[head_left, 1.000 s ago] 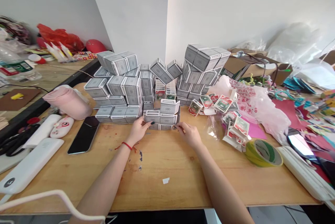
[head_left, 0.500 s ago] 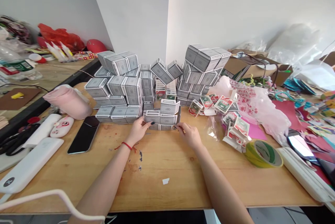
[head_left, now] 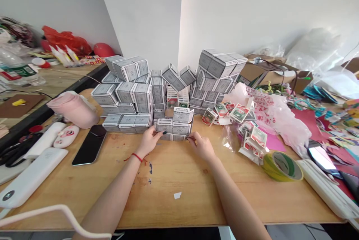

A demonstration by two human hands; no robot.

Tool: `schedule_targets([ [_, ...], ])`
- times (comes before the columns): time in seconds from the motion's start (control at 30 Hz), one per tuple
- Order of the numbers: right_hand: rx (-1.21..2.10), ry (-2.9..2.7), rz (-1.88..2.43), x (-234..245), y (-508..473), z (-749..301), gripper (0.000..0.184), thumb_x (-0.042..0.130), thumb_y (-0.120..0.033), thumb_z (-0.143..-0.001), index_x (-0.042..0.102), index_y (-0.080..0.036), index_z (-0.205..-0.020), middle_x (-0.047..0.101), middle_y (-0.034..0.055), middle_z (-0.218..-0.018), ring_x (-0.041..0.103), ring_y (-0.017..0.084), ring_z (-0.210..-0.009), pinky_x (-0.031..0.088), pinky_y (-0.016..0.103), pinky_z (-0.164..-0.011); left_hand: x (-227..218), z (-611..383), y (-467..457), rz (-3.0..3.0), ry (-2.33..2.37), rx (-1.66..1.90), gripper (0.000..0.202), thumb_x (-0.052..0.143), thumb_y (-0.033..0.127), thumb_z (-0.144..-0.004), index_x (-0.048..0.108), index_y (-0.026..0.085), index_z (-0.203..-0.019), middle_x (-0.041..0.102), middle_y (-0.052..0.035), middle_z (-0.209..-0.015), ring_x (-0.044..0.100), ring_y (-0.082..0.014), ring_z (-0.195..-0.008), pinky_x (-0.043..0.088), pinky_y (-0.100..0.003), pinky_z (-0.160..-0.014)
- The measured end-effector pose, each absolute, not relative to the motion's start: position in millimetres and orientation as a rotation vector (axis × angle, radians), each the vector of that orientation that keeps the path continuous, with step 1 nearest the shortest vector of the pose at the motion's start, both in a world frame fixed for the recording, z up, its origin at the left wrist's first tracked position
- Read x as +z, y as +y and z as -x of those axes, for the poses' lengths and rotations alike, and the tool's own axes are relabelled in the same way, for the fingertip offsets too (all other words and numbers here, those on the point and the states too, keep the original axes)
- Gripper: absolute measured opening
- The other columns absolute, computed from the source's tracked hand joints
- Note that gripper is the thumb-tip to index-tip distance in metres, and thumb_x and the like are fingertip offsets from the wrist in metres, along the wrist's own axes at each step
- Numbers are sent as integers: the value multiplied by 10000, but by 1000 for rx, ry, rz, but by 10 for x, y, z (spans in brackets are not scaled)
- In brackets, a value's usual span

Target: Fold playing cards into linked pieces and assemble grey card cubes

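Observation:
A small stack of grey-patterned playing-card boxes (head_left: pixel 164 128) stands in front of me at mid-table, with one box (head_left: pixel 181 115) on its top right. My left hand (head_left: pixel 148 140), a red string round its wrist, grips the left end of the stack, its dark-nailed thumb lying across the front. At the lower right corner, my right hand (head_left: pixel 202 146) has its fingers pinched together against the bottom box (head_left: pixel 179 137). The tips of its fingers are partly hidden. Taller piles of such boxes rise on the left (head_left: pixel 134 94) and right (head_left: pixel 215 67) behind.
Red-and-green card packs (head_left: pixel 239 112) lie loose at right, near a yellow tape roll (head_left: pixel 282 166). A black phone (head_left: pixel 89 145), a pink roll (head_left: pixel 73 109) and a white power bank (head_left: pixel 32 178) lie at left. A paper scrap (head_left: pixel 177 195) rests near the front edge.
Both hands stay at the small stack with almost no movement. The right fingers have shifted very slightly at its lower right corner.

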State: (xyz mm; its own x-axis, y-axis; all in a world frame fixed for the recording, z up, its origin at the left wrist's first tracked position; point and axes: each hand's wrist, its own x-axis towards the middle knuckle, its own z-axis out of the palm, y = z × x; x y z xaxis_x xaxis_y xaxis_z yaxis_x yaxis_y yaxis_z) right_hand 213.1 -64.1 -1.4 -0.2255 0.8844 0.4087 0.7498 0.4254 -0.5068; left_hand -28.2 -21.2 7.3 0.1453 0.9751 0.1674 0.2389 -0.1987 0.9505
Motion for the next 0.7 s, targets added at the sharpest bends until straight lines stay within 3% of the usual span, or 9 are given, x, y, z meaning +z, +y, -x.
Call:
schedule_targets([
  [0.5, 282, -2094, 1307, 24, -670, -2125, 172, 413, -114, -800, 544, -221, -830, 639, 22, -698, 609, 150, -637, 428, 224, -602, 148, 198, -278, -1516, 1206, 1201, 271, 601, 346, -738, 607, 138, -912, 668, -46, -767, 621, -189, -781, 496, -302, -726],
  [0.7, 590, -1868, 1212, 52, -680, -2066, 117, 451, -157, -798, 484, -221, -891, 626, 33, -778, 622, 161, -709, 478, 271, -668, 146, 190, -281, -1512, 1238, 1222, 278, 602, 357, -739, 615, 136, -908, 674, -50, -750, 627, -190, -770, 499, -291, -698],
])
